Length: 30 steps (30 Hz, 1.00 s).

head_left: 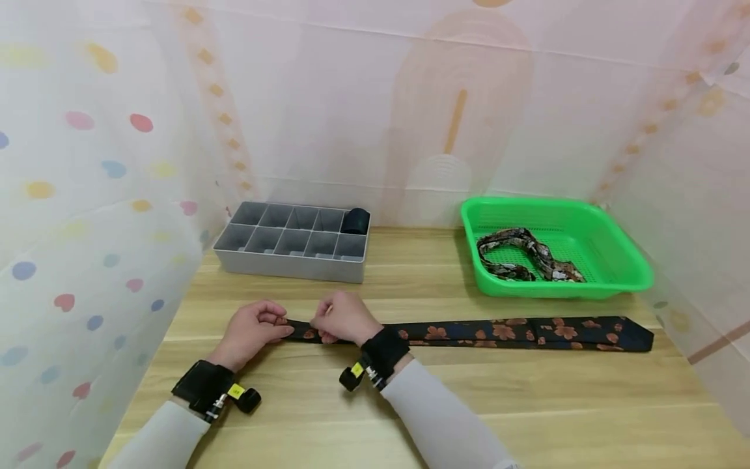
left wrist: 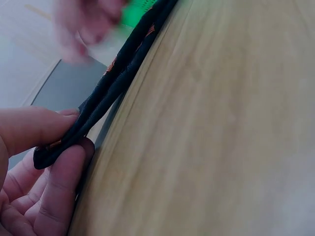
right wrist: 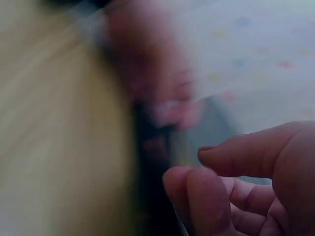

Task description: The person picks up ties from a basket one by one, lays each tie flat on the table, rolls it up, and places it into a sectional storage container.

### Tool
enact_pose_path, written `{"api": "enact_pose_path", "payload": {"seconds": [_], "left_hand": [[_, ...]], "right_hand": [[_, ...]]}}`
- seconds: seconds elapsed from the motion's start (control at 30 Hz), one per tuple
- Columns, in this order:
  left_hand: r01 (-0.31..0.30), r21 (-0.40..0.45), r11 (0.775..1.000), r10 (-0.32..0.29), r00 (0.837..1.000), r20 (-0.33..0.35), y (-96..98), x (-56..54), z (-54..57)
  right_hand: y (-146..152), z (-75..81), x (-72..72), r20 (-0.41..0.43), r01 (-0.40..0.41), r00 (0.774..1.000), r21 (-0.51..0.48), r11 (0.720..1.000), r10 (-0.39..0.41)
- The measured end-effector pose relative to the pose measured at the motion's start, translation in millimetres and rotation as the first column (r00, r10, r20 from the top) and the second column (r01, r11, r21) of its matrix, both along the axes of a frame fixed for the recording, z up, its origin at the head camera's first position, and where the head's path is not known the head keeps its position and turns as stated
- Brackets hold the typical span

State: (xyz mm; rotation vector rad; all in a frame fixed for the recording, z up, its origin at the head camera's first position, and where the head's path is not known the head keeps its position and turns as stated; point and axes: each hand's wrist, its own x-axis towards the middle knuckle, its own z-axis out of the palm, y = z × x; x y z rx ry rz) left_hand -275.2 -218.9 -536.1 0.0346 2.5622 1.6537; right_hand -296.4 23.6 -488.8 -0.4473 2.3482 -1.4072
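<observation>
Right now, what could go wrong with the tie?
The left hand pinches the floral tie at its narrow end, but the right hand appears to hold nothing, so that end might slip free. The wide end lies unheld on the table, so it could twist if pulled.

From the head, the counter (head_left: 556, 410) is viewed forward and downward, from well back. From the left wrist, the tie (head_left: 457, 332) is faced up close, toward the green basket (head_left: 562, 289); from the right, toward the dotted backdrop (head_left: 111, 215) — left hand (head_left: 250, 329) and right hand (head_left: 347, 317) are shared by both.
</observation>
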Motion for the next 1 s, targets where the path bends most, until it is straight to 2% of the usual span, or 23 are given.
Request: {"api": "enact_pose_path", "payload": {"seconds": [0.1,0.17,0.3,0.47,0.67,0.77,0.87,0.93,1.0], "left_hand": [[0.003,0.017,1.000,-0.003,1.000,0.016,4.6,0.4,0.5],[-0.001,0.015,1.000,0.000,1.000,0.018,6.1,1.3,1.5],[-0.006,0.031,0.999,0.006,1.000,0.022,6.6,2.5,3.5],[-0.021,0.075,0.997,0.017,0.999,0.051,3.5,4.1,6.4],[0.024,0.139,0.990,-0.035,0.996,0.077,1.0,6.5,9.4],[0.078,0.227,0.971,-0.090,0.995,0.042,4.7,7.8,9.9],[0.156,0.337,0.929,-0.167,0.986,0.004,10.7,9.9,12.0],[0.206,0.385,0.900,-0.219,0.976,-0.010,15.5,11.5,14.5],[0.243,0.397,0.885,-0.263,0.965,-0.003,20.3,12.2,16.7]], "right_hand": [[-8.5,-15.2,0.5,-0.059,0.030,0.998,0.145,0.989,-0.022],[-6.3,-18.1,1.0,-0.071,0.034,0.997,0.181,0.983,-0.022],[2.8,-13.4,1.0,-0.053,0.013,0.999,0.208,0.978,-0.002],[7.1,-10.4,-0.2,-0.070,-0.015,0.997,0.232,0.973,0.033],[6.4,-14.8,-1.9,-0.084,-0.017,0.996,0.239,0.971,0.038],[6.9,-14.9,-3.4,-0.077,-0.013,0.997,0.228,0.974,0.031],[8.9,-14.2,-6.6,-0.045,-0.029,0.998,0.192,0.981,0.038],[11.8,-13.4,-10.0,0.020,-0.066,0.998,0.122,0.990,0.064],[16.6,-11.1,-13.9,0.113,-0.124,0.986,0.015,0.992,0.121]]}}
